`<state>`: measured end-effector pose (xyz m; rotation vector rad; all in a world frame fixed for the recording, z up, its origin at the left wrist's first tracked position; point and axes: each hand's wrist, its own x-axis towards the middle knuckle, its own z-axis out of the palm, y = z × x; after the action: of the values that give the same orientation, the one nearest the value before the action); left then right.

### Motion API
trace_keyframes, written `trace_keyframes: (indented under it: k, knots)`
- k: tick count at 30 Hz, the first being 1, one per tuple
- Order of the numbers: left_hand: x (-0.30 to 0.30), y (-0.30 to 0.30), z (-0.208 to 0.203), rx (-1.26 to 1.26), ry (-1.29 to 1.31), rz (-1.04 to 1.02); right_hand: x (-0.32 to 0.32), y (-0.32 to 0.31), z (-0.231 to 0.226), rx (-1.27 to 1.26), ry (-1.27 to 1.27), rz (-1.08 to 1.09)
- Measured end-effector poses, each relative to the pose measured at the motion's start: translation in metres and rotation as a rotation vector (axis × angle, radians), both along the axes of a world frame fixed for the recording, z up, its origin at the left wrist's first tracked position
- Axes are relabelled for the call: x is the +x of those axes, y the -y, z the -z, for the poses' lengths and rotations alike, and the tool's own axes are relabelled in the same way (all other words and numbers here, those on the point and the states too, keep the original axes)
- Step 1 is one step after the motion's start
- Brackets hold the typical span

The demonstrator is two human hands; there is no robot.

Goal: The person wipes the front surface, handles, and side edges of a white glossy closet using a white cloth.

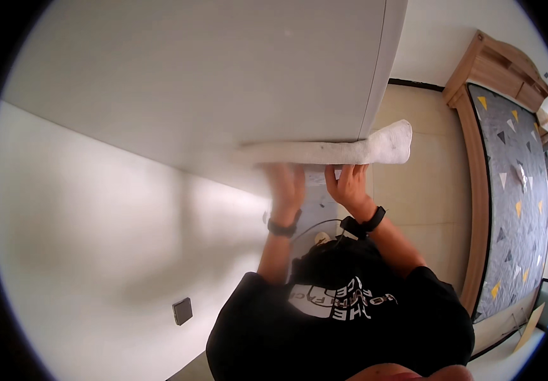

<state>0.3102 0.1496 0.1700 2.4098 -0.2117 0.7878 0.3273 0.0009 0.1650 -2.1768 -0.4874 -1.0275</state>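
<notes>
Head view: ribbed white cloth [331, 152], long with a flared end, lies along the near edge of the smooth grey panel [223, 76]. The right hand [350, 183] bends its fingers against the cloth, grip hidden; the blurred left hand's [286, 185] grasp cannot be told. Right of the panel: a wood-grained bed [479, 190].

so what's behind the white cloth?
The grey panel shows beyond most of the white cloth, tan floor past its right end. The right hand is at its near edge. Whatever the cloth directly covers is hidden.
</notes>
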Motion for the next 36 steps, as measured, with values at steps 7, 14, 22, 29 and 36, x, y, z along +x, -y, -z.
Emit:
trace_keyframes:
  k: [7, 14, 22, 29, 36]
  knots:
    - [-0.002, 0.007, -0.004, -0.245, -0.132, 0.073, 0.002, 0.007, 0.002, 0.108, -0.102, -0.169]
    - [-0.017, 0.014, 0.014, -0.176, -0.077, 0.103, -0.001, 0.011, 0.006, 0.534, -0.308, -0.537]
    - [-0.054, 0.025, 0.026, -0.104, 0.073, 0.121, 0.002, 0.02, 0.019, 0.216, -0.564, -0.869]
    - [-0.083, 0.054, 0.055, -0.257, 0.04, -0.009, -0.003, 0.017, 0.044, 0.147, -0.475, -0.946]
    - [-0.101, 0.061, 0.084, -0.019, 0.022, -0.196, -0.006, 0.015, 0.091, 0.088, -0.722, -1.039]
